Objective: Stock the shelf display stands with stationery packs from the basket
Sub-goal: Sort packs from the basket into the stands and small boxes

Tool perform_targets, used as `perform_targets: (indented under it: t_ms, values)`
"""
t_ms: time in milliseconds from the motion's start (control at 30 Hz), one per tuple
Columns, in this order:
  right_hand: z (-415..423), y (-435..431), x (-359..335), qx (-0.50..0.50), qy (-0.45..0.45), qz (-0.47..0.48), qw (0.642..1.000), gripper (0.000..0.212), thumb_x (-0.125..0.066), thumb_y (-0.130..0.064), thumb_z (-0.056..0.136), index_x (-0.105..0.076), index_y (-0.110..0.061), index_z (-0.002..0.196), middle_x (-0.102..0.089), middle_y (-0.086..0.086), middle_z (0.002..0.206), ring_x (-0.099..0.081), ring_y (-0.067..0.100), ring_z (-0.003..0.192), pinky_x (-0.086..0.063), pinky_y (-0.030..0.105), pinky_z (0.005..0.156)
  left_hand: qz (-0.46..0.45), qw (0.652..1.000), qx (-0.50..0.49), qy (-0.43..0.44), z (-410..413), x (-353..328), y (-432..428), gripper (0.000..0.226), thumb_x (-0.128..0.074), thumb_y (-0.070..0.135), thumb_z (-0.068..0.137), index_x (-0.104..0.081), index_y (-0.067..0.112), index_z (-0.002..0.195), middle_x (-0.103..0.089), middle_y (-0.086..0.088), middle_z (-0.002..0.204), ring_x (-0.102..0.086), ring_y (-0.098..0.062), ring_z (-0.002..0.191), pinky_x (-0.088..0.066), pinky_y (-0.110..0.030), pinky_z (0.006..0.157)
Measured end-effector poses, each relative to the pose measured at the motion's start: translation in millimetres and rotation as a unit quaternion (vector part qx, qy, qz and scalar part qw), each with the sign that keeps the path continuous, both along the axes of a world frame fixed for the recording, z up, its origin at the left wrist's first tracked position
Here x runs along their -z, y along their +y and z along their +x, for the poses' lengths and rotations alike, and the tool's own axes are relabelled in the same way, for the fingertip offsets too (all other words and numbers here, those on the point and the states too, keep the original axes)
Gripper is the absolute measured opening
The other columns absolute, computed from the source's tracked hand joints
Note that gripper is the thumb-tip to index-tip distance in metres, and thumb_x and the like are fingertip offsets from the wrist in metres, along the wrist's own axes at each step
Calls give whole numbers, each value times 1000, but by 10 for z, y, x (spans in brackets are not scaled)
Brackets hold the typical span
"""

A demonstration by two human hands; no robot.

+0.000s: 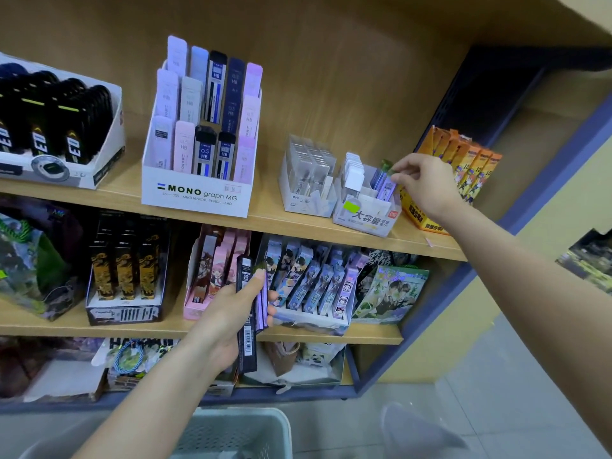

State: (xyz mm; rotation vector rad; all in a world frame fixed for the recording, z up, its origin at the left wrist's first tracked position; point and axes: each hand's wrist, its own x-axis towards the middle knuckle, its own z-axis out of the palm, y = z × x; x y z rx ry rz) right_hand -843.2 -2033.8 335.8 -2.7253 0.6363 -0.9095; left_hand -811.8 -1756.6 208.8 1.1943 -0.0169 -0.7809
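Midway, we judge: our right hand [427,183] pinches a purple pack [386,189] in the small stand [364,221], while our left hand [228,321] grips several spare packs [246,339] above the basket [231,432].

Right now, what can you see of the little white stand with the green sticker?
The white display stand looks like cardboard, with Chinese print, a green sticker and a red logo on its front. It stands upright on the wooden shelf, between another white stand and an orange box. White packs fill its left slots, purple packs its right; the right hand pinches one.
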Motion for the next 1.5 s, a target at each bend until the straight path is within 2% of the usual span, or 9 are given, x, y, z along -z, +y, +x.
perform_targets:
  t_ms: [67,233,367,567,733,900,967,1200,1500]
  values:
    - [15,-30,27,10,-14,0,1000,12,-62,-10,89,-69,-7,100,-67,10,96,-55,14,85,-44,24,77,-24,1000,-8,-1,-36,-30,14,12,-51,28,96,-44,27,86,-50,-11,72,-48,-19,56,-39,-13,30]
    - [43,-47,55,29,-44,-14,999,17,-66,-9,86,-66,-9,103,-62,9,100,-54,13,83,-45,24,76,-8,1000,5,-20,-29,8,11,54,-53,26,95,-35,1,140,-47,-7,65,-51,-21,60,-33,-12,26]
    - [8,62,122,48,-64,-36,996,18,-56,-15,93,-60,-10,110,-58,7,107,-51,13,85,-42,27,73,-2,1000,-3,7,-29,-33,11,46,-54,24,95,-43,3,135,-57,-1,44,-54,-5,32,-38,-12,29]
    - [-259,787,401,-45,-94,-31,994,16,-49,-14,96,-53,-14,111,-46,-11,95,-46,2,71,-36,15,64,-23,998,-5,57,51,70,10,19,-59,24,92,-59,5,95,-67,-23,93,-70,-23,57,-59,-31,54]
    - [-356,1351,807,-127,79,154,977,8,-51,-31,96,-54,-24,98,-53,-15,84,-46,-4,64,-36,9,59,-14,999,-2,50,53,95,2,19,-61,23,91,-61,4,95,-70,-20,87,-71,-24,59,-60,-32,56]
    - [-199,1533,1008,-104,189,370,904,47,-48,-41,96,-62,4,95,-59,25,81,-39,17,58,-35,21,59,-1,999,47,0,-36,85,-1,16,-61,19,90,-64,4,92,-71,-14,69,-67,-21,51,-54,-25,45]
    - [-174,1538,1005,-97,190,413,885,33,-51,-33,97,-64,-6,82,-53,8,64,-39,14,53,-37,21,57,20,998,57,-12,-43,97,1,17,-62,22,90,-65,5,92,-72,-14,75,-68,-21,56,-54,-26,47]
    - [-307,1392,722,-139,47,433,889,16,-48,-13,98,-61,-9,90,-61,4,69,-56,3,50,-51,15,55,-20,999,25,20,16,85,29,13,-60,14,91,-63,2,95,-71,-19,86,-70,-23,59,-58,-31,49]
    - [-333,544,35,-57,-227,169,957,7,-43,-12,100,-49,-14,100,-53,-4,77,-56,0,56,-54,20,62,-8,1000,25,6,-26,17,42,20,-56,19,94,-57,0,88,-57,-3,52,-48,-11,36,-47,-18,39]
